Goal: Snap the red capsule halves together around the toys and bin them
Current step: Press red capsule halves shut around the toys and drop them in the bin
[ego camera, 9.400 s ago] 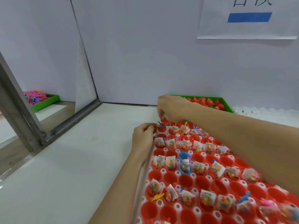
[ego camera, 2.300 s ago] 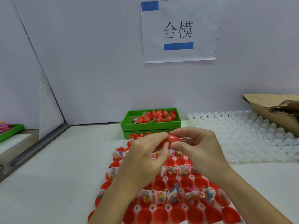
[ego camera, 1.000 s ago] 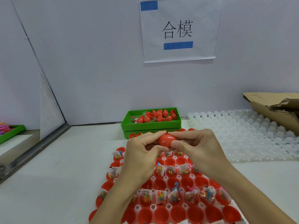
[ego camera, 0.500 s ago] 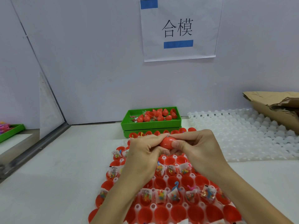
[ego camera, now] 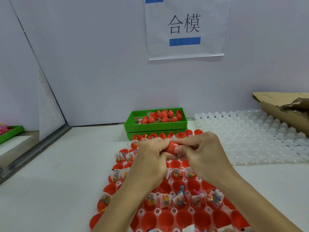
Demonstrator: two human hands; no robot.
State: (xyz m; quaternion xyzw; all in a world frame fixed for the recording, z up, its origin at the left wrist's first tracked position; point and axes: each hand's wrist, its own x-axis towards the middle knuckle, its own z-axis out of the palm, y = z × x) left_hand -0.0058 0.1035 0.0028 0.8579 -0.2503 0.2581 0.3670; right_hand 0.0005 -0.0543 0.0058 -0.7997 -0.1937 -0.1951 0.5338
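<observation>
One capsule (ego camera: 170, 147) is pinched in both grips, left hand (ego camera: 150, 158) and right hand (ego camera: 203, 154). Beyond the grip, a dozen-odd are binned (ego camera: 155, 126); below it, many tray (ego camera: 173, 211) halves remain open.

Bare white tabletop (ego camera: 55, 173) is lying open to the left of the red capsule tray (ego camera: 177, 216), giving a hand room to pass there. Straight ahead, the green bin (ego camera: 157, 127) is standing just beyond the tray's far row, blocking a low path to the wall. The white empty tray (ego camera: 260, 139) is covering the right side, and crumpled cardboard (ego camera: 284, 108) is overhanging its far corner. A metal frame rail (ego camera: 38, 148) is bounding the far left.
</observation>
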